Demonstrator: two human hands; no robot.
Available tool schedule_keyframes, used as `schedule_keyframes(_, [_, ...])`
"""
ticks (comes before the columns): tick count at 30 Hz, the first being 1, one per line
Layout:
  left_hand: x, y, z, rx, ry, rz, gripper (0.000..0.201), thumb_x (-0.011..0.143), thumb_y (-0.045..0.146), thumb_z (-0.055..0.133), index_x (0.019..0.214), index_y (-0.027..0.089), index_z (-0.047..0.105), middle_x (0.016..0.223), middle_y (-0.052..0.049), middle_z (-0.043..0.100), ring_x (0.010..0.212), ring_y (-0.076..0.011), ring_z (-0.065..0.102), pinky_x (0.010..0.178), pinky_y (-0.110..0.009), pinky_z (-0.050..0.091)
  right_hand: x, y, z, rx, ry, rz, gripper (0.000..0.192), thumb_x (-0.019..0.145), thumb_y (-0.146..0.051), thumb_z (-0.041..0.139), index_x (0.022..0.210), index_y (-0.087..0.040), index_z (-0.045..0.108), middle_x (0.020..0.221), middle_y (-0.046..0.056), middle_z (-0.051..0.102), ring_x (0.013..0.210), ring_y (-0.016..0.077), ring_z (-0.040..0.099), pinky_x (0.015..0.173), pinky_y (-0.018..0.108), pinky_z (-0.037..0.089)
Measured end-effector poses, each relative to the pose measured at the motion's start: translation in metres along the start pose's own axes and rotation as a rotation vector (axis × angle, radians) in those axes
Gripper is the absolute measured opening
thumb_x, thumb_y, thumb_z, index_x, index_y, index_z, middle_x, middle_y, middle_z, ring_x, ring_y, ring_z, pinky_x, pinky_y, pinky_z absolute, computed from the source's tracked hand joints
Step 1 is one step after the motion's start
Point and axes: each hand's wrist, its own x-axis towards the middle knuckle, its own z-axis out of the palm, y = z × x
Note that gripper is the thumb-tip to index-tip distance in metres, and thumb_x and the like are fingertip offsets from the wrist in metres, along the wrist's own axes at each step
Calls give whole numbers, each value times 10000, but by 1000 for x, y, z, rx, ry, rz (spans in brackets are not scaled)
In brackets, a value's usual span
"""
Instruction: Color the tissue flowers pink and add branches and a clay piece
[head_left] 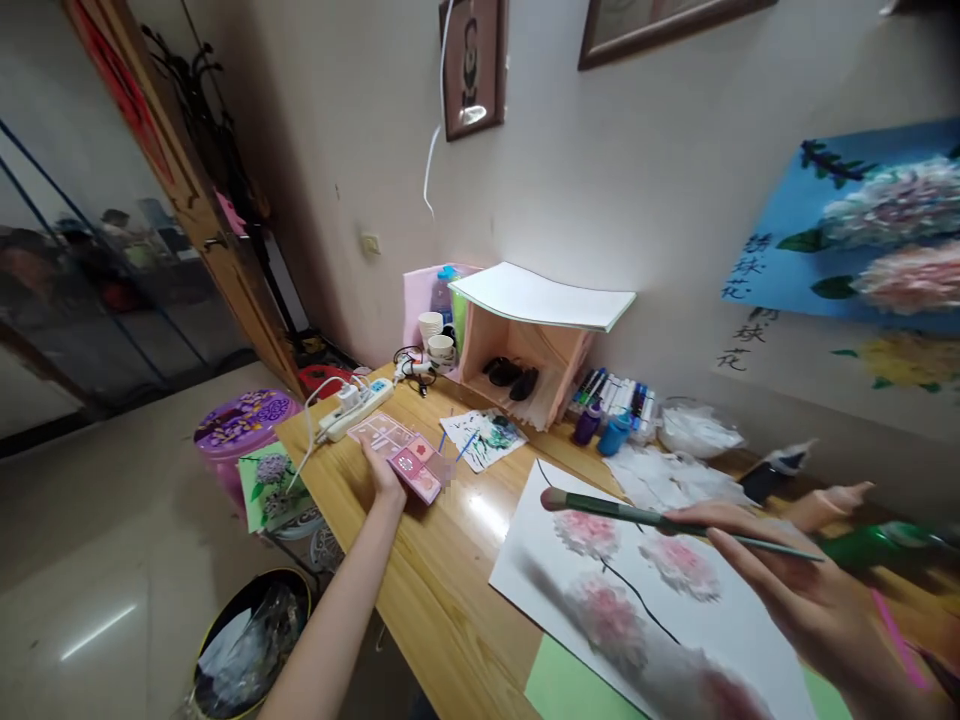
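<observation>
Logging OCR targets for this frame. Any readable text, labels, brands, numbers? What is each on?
Nothing can be quoted with confidence.
Blue flower poster: brushed black characters at its lower left, too blurred to read.
Wall under the poster: more brushed characters, unreadable.
Pink palette box by the left hand: no legible print.
Markers: labels too small.
Brush in right hand: no marking visible.

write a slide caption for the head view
Right hand holds green-handled brush over pink flower painting; left hand grips pink palette box.
</observation>
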Motion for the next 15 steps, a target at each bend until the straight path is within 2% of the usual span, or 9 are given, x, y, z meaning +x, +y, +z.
schedule_keyframes(3, [17,3,-8,51,-87,-10,571,883,602,317,926,154,670,840,-107,707,798,-216,684,774,-329,528,13,-11,11,4,-17,-51,219,818,-355,524,957,-448,666,866,95,718,800,304,689,621,398,601])
schedule_keyframes(6, [31,8,-17,204,-229,-10,592,821,662,399,997,156,652,905,-101,710,884,-222,671,841,-340,507,27,-20,20,22,-55,-73,197,822,-361,533,946,-408,680,882,90,719,813,282,690,625,358,599])
schedule_keyframes(11, [42,23,-31,440,-424,-38,770,631,707,616,1133,124,584,1066,-150,668,1017,-280,617,977,-415,418,51,-27,42,67,-101,26,243,861,-375,519,971,-267,707,968,81,712,915,245,673,744,312,573])
schedule_keyframes(12, [40,28,-32,506,-490,-21,816,597,694,655,1185,140,548,1145,-156,633,1070,-291,588,1000,-426,397,55,-27,47,91,-88,42,259,862,-384,520,985,-252,705,985,79,709,934,239,668,752,296,569])
schedule_keyframes(14, [33,39,-33,821,-773,102,839,674,700,581,1319,190,414,1337,-151,491,1206,-282,488,1050,-433,343,65,-29,59,147,-33,69,280,862,-403,519,1003,-242,700,1017,72,704,954,224,665,775,270,564])
schedule_keyframes(15, [29,43,-32,985,-881,182,818,719,690,538,1347,192,372,1366,-153,447,1232,-279,457,1061,-439,326,70,-30,65,174,1,83,286,861,-411,518,1004,-241,699,1022,66,704,951,216,667,791,263,561])
